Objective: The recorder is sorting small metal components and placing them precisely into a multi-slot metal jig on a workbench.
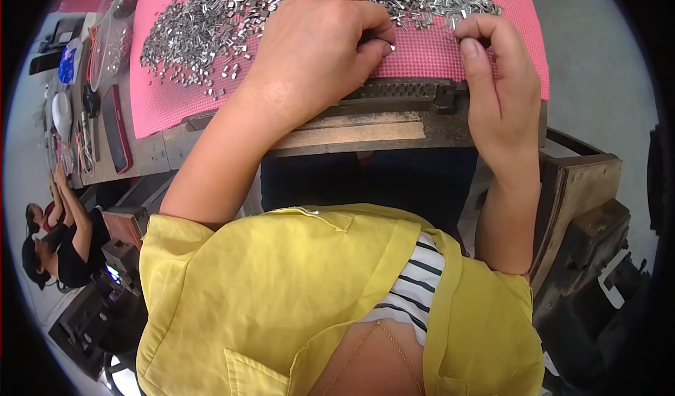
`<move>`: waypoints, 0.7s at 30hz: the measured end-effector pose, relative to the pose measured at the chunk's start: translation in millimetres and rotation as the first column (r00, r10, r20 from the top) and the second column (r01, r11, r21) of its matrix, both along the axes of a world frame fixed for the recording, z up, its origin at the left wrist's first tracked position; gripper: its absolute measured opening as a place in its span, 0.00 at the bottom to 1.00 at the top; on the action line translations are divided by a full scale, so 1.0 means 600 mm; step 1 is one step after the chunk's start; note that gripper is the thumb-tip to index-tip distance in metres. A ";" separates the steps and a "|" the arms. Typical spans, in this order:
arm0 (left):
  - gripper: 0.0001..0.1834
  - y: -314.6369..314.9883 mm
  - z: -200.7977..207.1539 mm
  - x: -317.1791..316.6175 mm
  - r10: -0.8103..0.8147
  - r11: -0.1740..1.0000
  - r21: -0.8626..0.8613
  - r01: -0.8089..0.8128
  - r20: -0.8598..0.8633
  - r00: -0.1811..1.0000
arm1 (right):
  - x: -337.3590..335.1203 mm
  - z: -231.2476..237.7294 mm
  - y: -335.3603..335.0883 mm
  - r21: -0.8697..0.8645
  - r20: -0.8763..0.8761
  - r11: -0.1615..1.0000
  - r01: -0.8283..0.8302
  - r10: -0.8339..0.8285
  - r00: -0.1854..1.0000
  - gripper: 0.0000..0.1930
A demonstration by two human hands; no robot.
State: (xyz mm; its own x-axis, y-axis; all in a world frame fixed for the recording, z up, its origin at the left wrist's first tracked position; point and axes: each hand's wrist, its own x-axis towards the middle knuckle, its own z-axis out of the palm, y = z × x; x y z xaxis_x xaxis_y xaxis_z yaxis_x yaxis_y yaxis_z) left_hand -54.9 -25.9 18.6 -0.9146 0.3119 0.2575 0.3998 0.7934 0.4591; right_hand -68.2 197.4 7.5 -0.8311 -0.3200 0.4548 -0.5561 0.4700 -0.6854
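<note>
Many small shiny metal pieces (193,41) lie heaped and scattered over a pink textured mat (429,55). My left hand (320,44) is over the mat, thumb and forefinger closed on a small metal piece (392,48) whose bright end shows. To its right, my right hand (500,69) has its thumb and forefinger bent together. A small shiny metal piece (461,17) shows at that forefinger's tip. Below both hands, along the mat's near edge, runs a dark notched metal bar (401,95); my left wrist covers part of it.
A wooden strip (358,134) edges the bench in front of me. At left lie a red-edged phone (117,129), a clear plastic container (112,44) and a blue packet (69,62). Two people (63,248) sit farther left. A wooden cabinet (580,192) stands at right.
</note>
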 end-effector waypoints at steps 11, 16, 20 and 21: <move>0.07 0.023 0.019 0.059 -0.075 0.991 0.120 0.065 0.079 0.994 | 0.065 -0.024 0.007 0.156 -0.175 0.985 -0.069 0.096 0.980 0.11; 0.08 0.045 -0.005 0.082 -0.037 0.999 -0.008 0.036 -0.085 0.996 | 0.064 -0.042 -0.003 0.194 -0.283 0.981 -0.009 0.065 0.957 0.12; 0.10 0.051 -0.009 0.083 -0.003 0.993 -0.116 -0.020 -0.199 0.980 | 0.064 -0.046 -0.013 0.223 -0.347 0.974 0.041 0.040 0.937 0.11; 0.11 0.053 -0.008 0.084 0.007 0.986 -0.159 -0.043 -0.220 0.976 | 0.065 -0.040 -0.008 0.218 -0.349 0.975 0.039 0.041 0.936 0.11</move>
